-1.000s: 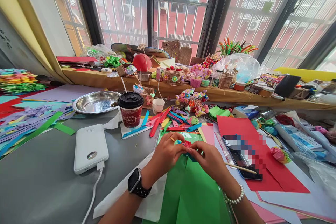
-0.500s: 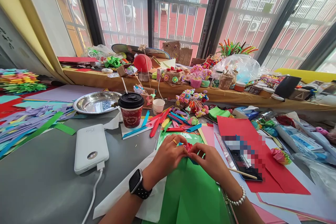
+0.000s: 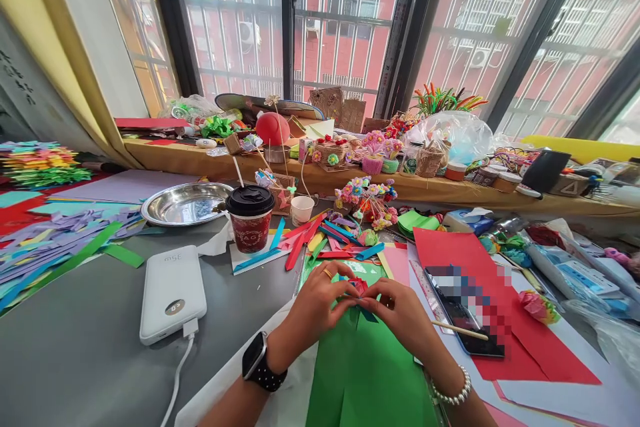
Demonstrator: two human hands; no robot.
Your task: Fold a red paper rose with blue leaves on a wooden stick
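Observation:
My left hand (image 3: 316, 303), with a ring and a black watch on the wrist, and my right hand (image 3: 400, 310), with a bead bracelet, meet over the green paper sheet (image 3: 365, 373). Both pinch a small folded red paper piece (image 3: 358, 285) between their fingertips; a bit of blue paper shows just under it. The fingers of both hands are closed on it.
A white power bank (image 3: 173, 293) with cable lies left. Behind stand a red coffee cup (image 3: 250, 217), a steel dish (image 3: 185, 202) and coloured paper strips (image 3: 320, 240). A phone (image 3: 465, 307) and a wooden stick (image 3: 457, 329) lie on red paper at right. Paper crafts crowd the windowsill (image 3: 350, 177).
The hands stay together on the red paper piece with only slight finger movement. The view has tilted up a little, so everything sits somewhat lower in the picture.

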